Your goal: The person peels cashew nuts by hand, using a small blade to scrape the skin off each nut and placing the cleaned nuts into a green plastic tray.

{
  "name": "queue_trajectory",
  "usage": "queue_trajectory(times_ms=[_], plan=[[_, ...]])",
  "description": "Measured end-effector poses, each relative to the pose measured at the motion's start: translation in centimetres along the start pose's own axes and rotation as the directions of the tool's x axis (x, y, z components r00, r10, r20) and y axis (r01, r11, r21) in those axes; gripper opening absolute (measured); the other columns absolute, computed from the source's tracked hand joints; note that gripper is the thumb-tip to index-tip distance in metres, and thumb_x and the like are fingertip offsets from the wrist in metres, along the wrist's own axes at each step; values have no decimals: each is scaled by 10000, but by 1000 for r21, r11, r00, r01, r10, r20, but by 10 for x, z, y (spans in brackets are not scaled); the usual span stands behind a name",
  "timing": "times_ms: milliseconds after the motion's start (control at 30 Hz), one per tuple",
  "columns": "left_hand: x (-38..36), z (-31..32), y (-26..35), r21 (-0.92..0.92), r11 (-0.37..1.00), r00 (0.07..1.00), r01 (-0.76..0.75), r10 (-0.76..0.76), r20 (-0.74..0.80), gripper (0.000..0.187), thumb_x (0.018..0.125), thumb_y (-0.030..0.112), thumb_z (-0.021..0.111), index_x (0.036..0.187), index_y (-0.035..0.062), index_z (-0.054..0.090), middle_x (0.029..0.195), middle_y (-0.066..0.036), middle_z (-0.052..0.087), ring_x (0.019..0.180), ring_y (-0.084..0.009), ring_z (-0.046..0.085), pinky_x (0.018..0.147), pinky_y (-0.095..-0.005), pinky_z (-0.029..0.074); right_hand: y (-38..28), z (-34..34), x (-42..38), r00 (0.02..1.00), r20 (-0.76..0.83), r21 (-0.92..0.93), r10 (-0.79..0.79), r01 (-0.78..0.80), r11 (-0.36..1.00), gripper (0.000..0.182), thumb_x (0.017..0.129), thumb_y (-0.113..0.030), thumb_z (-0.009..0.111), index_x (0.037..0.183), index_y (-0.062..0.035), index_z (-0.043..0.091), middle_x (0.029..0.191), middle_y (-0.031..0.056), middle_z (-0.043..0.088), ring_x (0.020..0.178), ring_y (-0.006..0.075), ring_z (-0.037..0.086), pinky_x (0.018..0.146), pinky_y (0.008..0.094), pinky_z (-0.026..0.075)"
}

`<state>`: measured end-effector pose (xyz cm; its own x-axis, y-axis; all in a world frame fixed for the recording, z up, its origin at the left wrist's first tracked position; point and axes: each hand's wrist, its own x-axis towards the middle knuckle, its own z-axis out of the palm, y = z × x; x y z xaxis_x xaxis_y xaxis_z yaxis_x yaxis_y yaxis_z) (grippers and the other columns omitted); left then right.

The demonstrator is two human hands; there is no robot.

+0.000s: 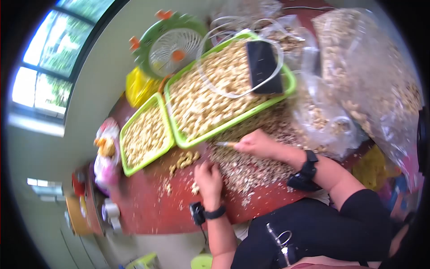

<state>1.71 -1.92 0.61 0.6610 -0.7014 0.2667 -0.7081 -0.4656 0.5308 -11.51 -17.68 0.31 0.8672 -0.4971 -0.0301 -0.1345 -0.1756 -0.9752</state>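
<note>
My right hand (257,143) is closed round the light handle of a small knife (227,144), its blade pointing left over a heap of nut skins and shells (251,172). Down and to the left, my left hand (208,181) rests low over the red table (148,206) with curled fingers; what they hold is hidden. A pale nut piece (195,188) shows beside its fingers. Several loose cashews (184,160) lie just beyond this hand, below the green trays.
A large green tray (229,131) and a smaller one (150,161) hold cashews. A dark phone (263,67) and white cable lie on the large tray. Plastic bags (358,58) stand right, a green basket (145,51) behind, and a tape roll (110,210) left.
</note>
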Motion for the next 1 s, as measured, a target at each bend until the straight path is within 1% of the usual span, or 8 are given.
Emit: queue_trajectory(times_ms=[100, 167, 267, 400, 667, 800, 900, 1000], plan=[[-5, -9, 7, -614, 735, 952, 289, -286, 106, 58, 766, 57, 546, 731, 11, 541, 673, -16, 511, 531, -87, 434, 458, -228, 364, 1, -4, 0, 999, 1, -64, -54, 54, 996, 441, 783, -415, 510, 590, -21, 557, 515, 124, 516, 444, 197, 472, 476, 341, 393], [-6, -27, 28, -942, 2, 895, 337, -311, 319, 81, 761, 78, 478, 836, 59, 502, 727, -29, 523, 534, -79, 396, 441, -211, 335, -1, -3, -3, 998, -21, -56, -54, 53, 997, 438, 783, -411, 509, 592, -19, 556, 525, 141, 518, 445, 221, 478, 481, 353, 396], [-12, -28, 24, -875, -332, 890, 351, -173, 423, 157, 737, 64, 443, 880, 34, 498, 856, -99, 519, 639, -162, 435, 531, -251, 379, -1, -1, -6, 999, 17, -63, -39, 40, 997, 440, 778, -411, 514, 590, -16, 551, 523, 143, 518, 448, 230, 486, 486, 357, 399], [-8, -20, 61, -876, -309, 810, 369, -354, 467, 201, 770, 92, 432, 948, 14, 485, 877, -102, 516, 740, -197, 469, 646, -279, 403, -2, -1, -7, 998, -17, -40, -61, 61, 997, 432, 777, -404, 514, 589, -18, 557, 533, 157, 531, 471, 267, 516, 506, 374, 409], [1, -13, 136, -786, -260, 805, 561, -50, 591, 253, 813, 115, 432, 1030, -13, 460, 967, -145, 521, 907, -252, 493, 838, -361, 398, 14, 8, -8, 993, -65, 228, -95, 108, 968, 220, 714, -247, 536, 672, -38, 589, 617, 144, 582, 563, 252, 570, 531, 331, 438], [3, -14, 144, -780, -219, 793, 586, -44, 608, 244, 813, 120, 435, 1025, 2, 467, 963, -143, 525, 916, -249, 498, 836, -358, 403, 13, 5, -3, 945, -65, 37, -320, 323, 946, 245, 728, -269, 544, 662, -36, 582, 616, 138, 584, 562, 236, 575, 521, 335, 434], [5, -42, 170, -994, 106, 988, -37, -142, -52, 210, 829, 131, 397, 989, 3, 447, 900, -114, 513, 814, -192, 497, 729, -309, 415, 4, -1, -5, 979, -42, -82, -201, 197, 977, 382, 780, -363, 514, 621, -18, 557, 604, 169, 567, 556, 296, 564, 533, 378, 432], [22, -62, 188, -821, 263, 840, -507, -62, -539, 201, 840, 147, 374, 964, 4, 441, 854, -96, 497, 758, -160, 477, 675, -287, 405, -6, -4, -11, 985, -32, -93, -168, 165, 982, 420, 788, -386, 504, 592, -17, 545, 587, 191, 546, 553, 344, 545, 547, 407, 428]])
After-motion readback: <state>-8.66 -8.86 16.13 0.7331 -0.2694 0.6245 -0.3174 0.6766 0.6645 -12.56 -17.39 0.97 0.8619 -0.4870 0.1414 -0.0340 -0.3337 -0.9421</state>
